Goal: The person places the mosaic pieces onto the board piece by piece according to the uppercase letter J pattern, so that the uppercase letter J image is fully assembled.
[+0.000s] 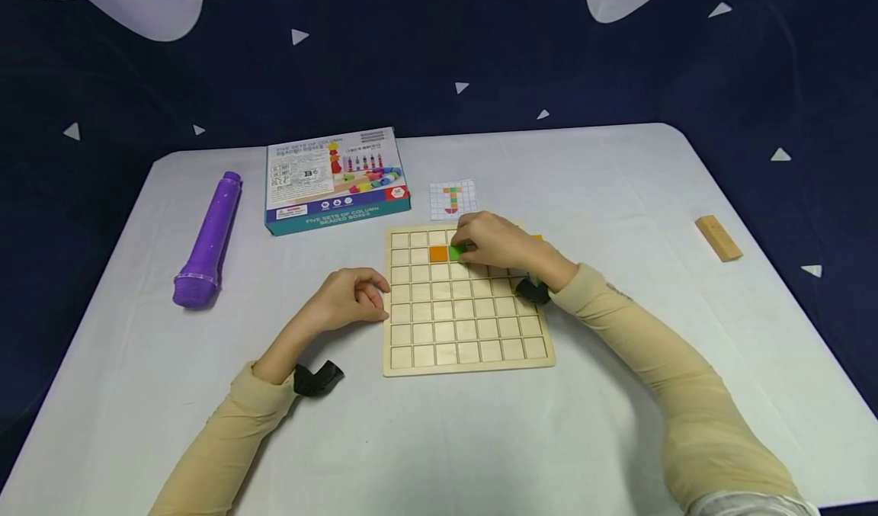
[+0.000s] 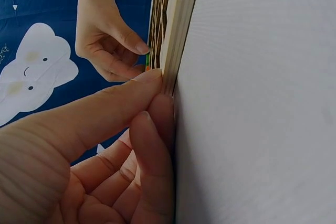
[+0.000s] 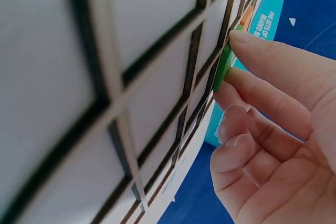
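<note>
A wooden grid board [image 1: 442, 312] lies flat in the middle of the table. My right hand [image 1: 497, 240] is over its far rows, pinching a green square tile [image 1: 456, 253] between thumb and forefinger. The right wrist view shows that green tile [image 3: 222, 66] at the board's surface, slightly tilted. Just left of it, an orange tile [image 1: 438, 254] sits in a grid cell. Another orange piece [image 1: 537, 237] shows partly behind the right hand. At the board's left edge, my left hand [image 1: 347, 299] holds the rim, thumb [image 2: 149, 77] on the edge and fingers curled beside it.
Behind the board lies a pattern card [image 1: 453, 199] with a coloured figure. A bead-set box [image 1: 336, 182] lies at the back left, beside a purple toy microphone [image 1: 209, 241]. Far to the right is a small wooden block [image 1: 718, 238].
</note>
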Available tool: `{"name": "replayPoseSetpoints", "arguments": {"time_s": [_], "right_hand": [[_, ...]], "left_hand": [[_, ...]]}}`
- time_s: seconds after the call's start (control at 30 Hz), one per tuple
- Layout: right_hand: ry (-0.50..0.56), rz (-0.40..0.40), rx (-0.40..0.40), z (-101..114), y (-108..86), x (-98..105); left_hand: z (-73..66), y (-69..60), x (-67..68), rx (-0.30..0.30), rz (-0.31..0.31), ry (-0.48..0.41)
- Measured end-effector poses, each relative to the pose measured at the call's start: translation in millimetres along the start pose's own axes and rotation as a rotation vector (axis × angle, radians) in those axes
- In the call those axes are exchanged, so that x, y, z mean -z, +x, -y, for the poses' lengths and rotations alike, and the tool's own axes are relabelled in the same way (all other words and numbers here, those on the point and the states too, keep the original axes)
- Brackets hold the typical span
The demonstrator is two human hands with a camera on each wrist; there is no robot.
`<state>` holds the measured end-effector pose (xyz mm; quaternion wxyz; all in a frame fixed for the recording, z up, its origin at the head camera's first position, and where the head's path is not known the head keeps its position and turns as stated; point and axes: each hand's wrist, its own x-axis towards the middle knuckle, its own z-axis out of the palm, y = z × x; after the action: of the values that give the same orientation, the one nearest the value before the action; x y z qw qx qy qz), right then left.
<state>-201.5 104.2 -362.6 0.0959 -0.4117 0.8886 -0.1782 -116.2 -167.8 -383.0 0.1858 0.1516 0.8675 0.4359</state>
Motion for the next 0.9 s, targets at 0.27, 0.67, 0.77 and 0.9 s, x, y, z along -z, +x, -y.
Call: {"name": "replayPoseSetpoints", "arguments": {"time_s": [0.27, 0.67, 0.77, 0.9], "right_hand": [[0.011, 0.000, -0.003, 1.4, -0.3, 1.1], [0.075, -0.102, -0.038, -10.1, -17.1, 18.2], [0.062, -0.129, -0.044, -13.4, -22.9, 22.4], [0.053, -0.164, -0.055, -17.9, -30.9, 26.4]], "left_hand": [[-0.1, 0.0, -0.3, 0.011, 0.000, -0.003], [0.1, 0.3, -0.6, 0.012, -0.005, 0.009], [0.6, 0.6, -0.7, 0.015, -0.003, 0.008], [1.3, 1.1, -1.0, 0.019, -0.001, 0.005]]}}
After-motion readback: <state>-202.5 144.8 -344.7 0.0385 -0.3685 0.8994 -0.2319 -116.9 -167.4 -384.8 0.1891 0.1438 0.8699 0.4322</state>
